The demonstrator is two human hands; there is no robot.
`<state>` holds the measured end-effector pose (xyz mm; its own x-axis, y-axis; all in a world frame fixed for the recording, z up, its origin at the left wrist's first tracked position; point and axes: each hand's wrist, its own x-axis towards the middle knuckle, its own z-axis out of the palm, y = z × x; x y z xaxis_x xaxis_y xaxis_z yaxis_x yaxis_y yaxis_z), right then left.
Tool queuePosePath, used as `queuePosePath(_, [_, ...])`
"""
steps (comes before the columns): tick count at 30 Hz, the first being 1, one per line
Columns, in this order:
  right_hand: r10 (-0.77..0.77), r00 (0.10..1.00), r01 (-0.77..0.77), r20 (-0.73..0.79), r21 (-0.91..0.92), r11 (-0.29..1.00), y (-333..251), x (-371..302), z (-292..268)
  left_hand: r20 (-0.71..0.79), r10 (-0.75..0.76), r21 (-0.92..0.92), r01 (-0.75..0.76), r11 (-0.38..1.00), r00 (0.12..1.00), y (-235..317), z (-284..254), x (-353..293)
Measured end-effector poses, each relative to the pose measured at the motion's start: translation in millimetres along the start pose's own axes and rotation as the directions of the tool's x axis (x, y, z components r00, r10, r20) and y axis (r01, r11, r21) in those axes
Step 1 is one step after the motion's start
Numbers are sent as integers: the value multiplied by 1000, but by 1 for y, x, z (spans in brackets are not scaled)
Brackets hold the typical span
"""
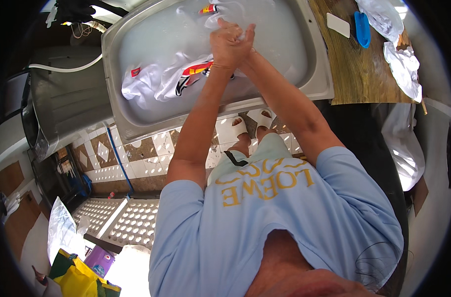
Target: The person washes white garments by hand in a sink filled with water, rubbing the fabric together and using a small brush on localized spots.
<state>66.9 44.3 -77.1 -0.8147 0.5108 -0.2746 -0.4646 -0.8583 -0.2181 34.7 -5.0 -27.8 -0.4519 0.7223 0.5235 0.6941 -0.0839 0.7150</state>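
Over a metal sink basin (317, 81) of cloudy, whitish water, my left hand (226, 52) and my right hand (244, 45) are clasped together. Their fingers are closed against each other, and one thumb points up and away. Whatever may lie between the palms is hidden. Below and left of my hands, a soaked white garment (146, 81) with red, yellow and black trim lies partly under water. More white cloth with a red, yellow and black patch (208, 9) shows beyond my hands near the far side.
A wooden table (351, 74) adjoins the basin on the right, bearing a white card-like piece (338, 24), a blue scoop-shaped object (362, 29) and white plastic bags (402, 67). To the left are a grey machine-like cabinet (67, 99) and a white hose (69, 69). Patterned tiles cover the floor.
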Motion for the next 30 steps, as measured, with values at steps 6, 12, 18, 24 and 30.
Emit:
queuePosePath(6, [-244, 932, 231, -268, -76, 970, -15, -8, 3, -60, -21, -31, 20, 999, 998, -21, 22, 22])
queuePosePath(12, [-86, 952, 5, -295, -263, 965, 0, -26, 49, -131, -198, -60, 192, 980, 971, -71, -25, 15])
queuePosePath(18, [-94, 995, 60, -47, -480, 875, -98, -61, 23, 443, -580, -260, 717, 647, 684, -42, -100, 18])
queuePosePath(24, [-72, 997, 78, 39, -734, 674, -116, -52, -6, 456, -585, -144, 705, 695, 670, -35, -100, 6])
queuePosePath(30, [-406, 907, -123, 107, -856, -501, -74, -40, -19, 160, -214, 335, 151, 930, 964, -64, -53, -18])
